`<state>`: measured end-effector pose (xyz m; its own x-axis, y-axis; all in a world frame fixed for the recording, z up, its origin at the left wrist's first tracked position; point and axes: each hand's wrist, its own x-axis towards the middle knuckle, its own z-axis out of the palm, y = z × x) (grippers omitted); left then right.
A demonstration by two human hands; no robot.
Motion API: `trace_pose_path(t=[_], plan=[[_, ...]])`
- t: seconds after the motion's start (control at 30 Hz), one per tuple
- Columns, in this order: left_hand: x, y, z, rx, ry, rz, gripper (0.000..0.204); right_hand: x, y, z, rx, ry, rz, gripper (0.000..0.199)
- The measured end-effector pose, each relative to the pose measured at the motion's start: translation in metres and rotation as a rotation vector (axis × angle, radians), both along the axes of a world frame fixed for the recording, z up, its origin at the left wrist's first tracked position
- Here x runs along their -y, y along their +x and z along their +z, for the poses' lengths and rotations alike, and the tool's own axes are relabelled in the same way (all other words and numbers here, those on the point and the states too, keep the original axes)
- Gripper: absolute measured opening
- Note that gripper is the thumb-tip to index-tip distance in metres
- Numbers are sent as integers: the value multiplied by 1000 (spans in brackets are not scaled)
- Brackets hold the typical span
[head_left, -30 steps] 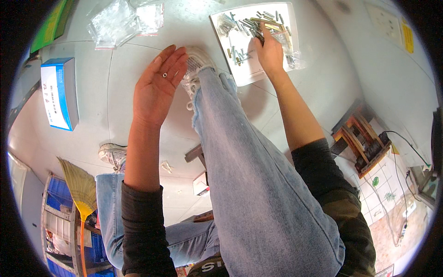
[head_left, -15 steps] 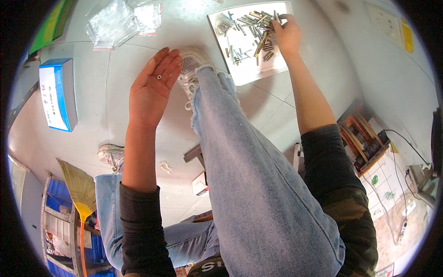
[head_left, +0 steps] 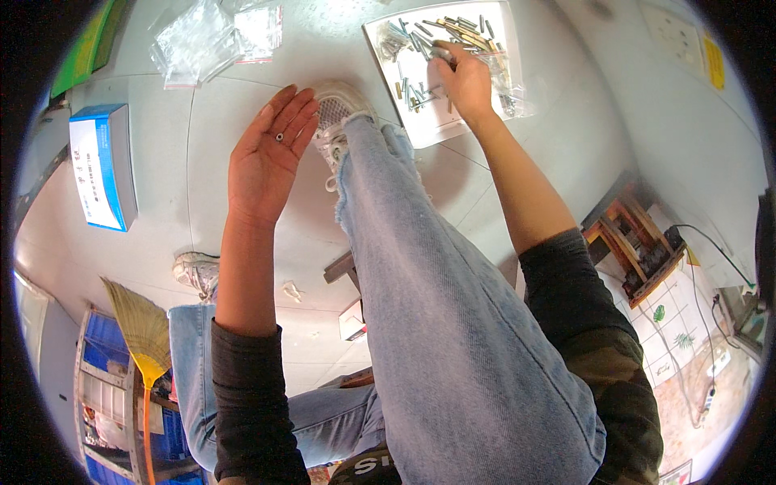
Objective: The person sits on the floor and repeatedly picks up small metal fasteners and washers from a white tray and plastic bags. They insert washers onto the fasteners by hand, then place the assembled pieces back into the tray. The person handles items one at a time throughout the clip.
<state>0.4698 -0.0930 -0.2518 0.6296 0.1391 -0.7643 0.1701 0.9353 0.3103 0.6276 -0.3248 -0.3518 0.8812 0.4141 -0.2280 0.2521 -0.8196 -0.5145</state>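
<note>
Ring of bright metal (head_left: 280, 137), v. small w/ dark centre (nut or spacer, can't be told), is borne near the finger bases of the bare left hand (head_left: 263, 166). Palm is turned up; fingers are extended side by side, not clenched, so the piece is merely cradled. Far right, slender rods of silver- & brass-coloured metal (head_left: 467, 31) are spread, partly overlapping, in a shallow white rectangular tray (head_left: 432, 128). By the bare right hand (head_left: 470, 81) their near side is reached, w/ fingers curled downward; a grey piece shows at the tips, but whether it is gripped or only touched can't be told. Handling (judged): rods prob. stiff, hard, light singly, smooth & apt to roll; best taken btwn thumb & index at mid-length, or by a free end where overlapped. Ring prob. rigid, near weightless, easily tipped off a tilted palm; best pinched by its outer rim. Crumpled bag of clear film (head_left: 503, 77), lying over right rim of tray, is prob. soft & slippery. Flat clear plastic bags (head_left: 198, 44) are laid far left, well apart from tray.
</note>
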Motion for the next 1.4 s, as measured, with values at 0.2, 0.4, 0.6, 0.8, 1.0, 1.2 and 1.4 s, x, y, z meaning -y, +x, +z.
trace_pose_path(t=[0.2, 0.4, 0.6, 0.8, 1.0, 1.2, 1.4], plan=[[1, 0, -1, -14, -6, -6, 39, 18, -25, 19, -135, -10, -232, 21], [1, -2, -2, -19, -14, -5, 38, 25, -22, 16, -120, -54, -194, 21], [-1, -3, -3, -15, -4, -6, 39, 5, 19, -8, 109, -2, -167, 20], [0, -1, -3, -5, 9, -6, 38, -11, 32, -10, 61, -187, -142, 22], [0, 0, 0, -38, -5, -3, 40, -19, 32, -8, 52, -167, -150, 23], [-10, -10, 19, -37, 12, 37, 39, 0, 19, 39, -716, 617, -643, 16], [-31, -46, 87, 56, 218, -25, 30, -19, -14, 154, -944, 901, -696, 11]])
